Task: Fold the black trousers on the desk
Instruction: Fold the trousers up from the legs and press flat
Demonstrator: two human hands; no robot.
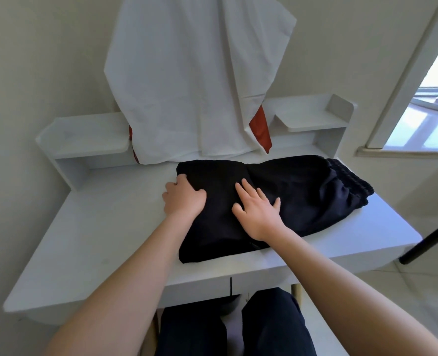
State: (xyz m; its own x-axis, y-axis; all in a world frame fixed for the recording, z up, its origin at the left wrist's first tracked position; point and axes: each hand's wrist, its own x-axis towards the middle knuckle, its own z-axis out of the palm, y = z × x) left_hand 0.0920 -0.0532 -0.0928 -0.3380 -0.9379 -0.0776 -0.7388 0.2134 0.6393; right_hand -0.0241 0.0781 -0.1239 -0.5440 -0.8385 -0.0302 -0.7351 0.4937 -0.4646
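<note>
The black trousers (pixel 297 196) lie folded into a broad bundle across the middle and right of the white desk (pixel 104 242), with the gathered waistband at the far right. My left hand (pixel 183 199) rests on the bundle's left edge, fingers curled around the fabric there. My right hand (pixel 257 213) lies flat on top of the trousers near their middle, fingers spread and palm pressing down.
A white cloth (pixel 192 80) hangs over something red behind the desk, its hem touching the desktop just behind the trousers. Raised shelves (pixel 308 116) flank it left and right. A window sits at right; a black stand leg (pixel 428 240) is beside the desk.
</note>
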